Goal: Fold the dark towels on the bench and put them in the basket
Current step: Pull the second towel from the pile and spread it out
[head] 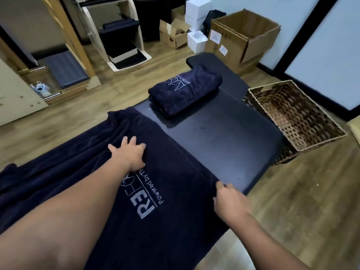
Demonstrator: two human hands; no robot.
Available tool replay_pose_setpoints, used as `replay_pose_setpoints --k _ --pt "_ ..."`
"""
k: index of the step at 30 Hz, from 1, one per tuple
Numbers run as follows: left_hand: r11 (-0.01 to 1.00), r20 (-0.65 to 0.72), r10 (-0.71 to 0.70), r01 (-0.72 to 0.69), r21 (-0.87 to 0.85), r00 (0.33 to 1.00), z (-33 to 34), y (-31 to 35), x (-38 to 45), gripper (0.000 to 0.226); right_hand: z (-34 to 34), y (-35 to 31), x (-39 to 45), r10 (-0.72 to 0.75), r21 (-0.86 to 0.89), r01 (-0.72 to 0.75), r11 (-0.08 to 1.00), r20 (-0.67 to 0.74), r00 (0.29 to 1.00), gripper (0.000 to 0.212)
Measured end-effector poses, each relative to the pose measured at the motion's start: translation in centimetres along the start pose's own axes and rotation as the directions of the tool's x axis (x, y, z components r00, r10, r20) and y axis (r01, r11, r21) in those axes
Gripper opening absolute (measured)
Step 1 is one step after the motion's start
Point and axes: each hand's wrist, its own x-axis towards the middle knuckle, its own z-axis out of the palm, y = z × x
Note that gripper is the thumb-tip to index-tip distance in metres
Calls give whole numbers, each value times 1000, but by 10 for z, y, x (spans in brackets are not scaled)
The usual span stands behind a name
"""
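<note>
A dark navy towel [93, 172] with pale lettering lies spread over the near part of the black padded bench [224, 133], wrinkled at its left side. My left hand [129, 153] rests flat on the towel with fingers spread. At the towel's right edge, near the bench's side, my right hand [228, 199] pinches the cloth with curled fingers. Farther along the bench lies a folded dark towel [183, 90] with a pale logo on top. A woven wicker basket [315, 141] stands on the floor to the right of the bench and shows nothing inside.
Open cardboard boxes [243, 36] and white boxes [196, 10] stand at the back near the wall. Wooden exercise equipment [115, 36] fills the back left. Wood floor surrounds the bench on both sides.
</note>
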Motion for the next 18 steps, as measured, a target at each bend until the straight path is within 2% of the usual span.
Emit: replay_pose_setpoints --k 1,4,7,9,13,16,18 --pt "1000 42 -23 22 16 999 4 5 -1 85 -2 0 6 7 14 -7 1000 14 1000 13" --pt "994 172 -94 103 -43 981 18 13 -1 117 -11 7 18 17 68 -22 997 76 997 11" --pt "983 189 -116 140 -116 975 30 17 0 131 -19 21 28 34 116 -34 993 3 999 8" --pt "978 152 -134 155 -140 979 34 20 -1 130 -24 32 33 84 128 -76 989 -60 995 10" --pt "966 110 -185 202 -162 976 41 22 -8 122 -17 30 34 53 71 -50 996 -39 998 20" --pt "958 115 -211 228 -172 971 45 17 -14 109 -14 14 36 -88 45 95 994 -133 987 26" --pt "945 127 -236 258 -200 964 47 10 -21 103 -13 -1 41 -246 15 250 968 -122 962 20"
